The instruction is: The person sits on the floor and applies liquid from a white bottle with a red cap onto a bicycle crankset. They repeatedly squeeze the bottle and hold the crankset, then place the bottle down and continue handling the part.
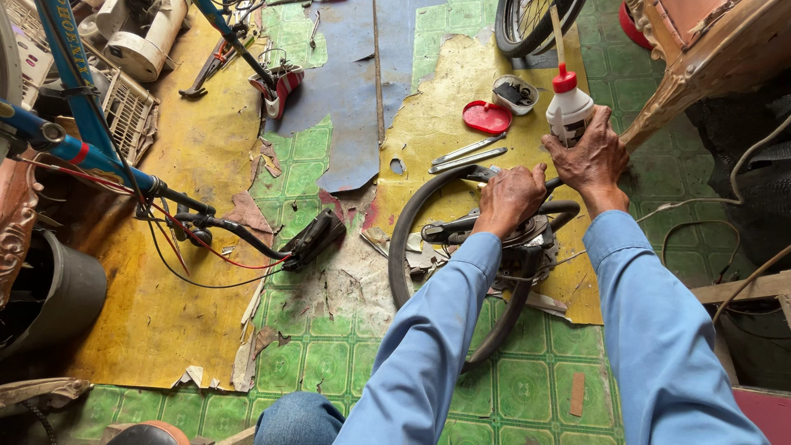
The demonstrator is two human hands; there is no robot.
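Blue bicycle frame (78,148) lies far left on the worn floor covering (181,272). Centre: black tyre (404,222) looped on the floor (green tiles beneath). My left hand (511,196) rests fisted on the tyre's upper arc, fingers curled tight around something I cannot make out. Just right, my right hand (595,158) clamps the white squeeze bottle (568,105) from below, red nozzle up, tyre directly beneath.

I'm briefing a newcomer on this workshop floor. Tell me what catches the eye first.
Two blue-sleeved arms reach to centre-right: the right hand grips a white squeeze bottle with a red cap, the left hand presses on a black rubber tyre lying on the torn floor covering. At left lies a blue bicycle frame.
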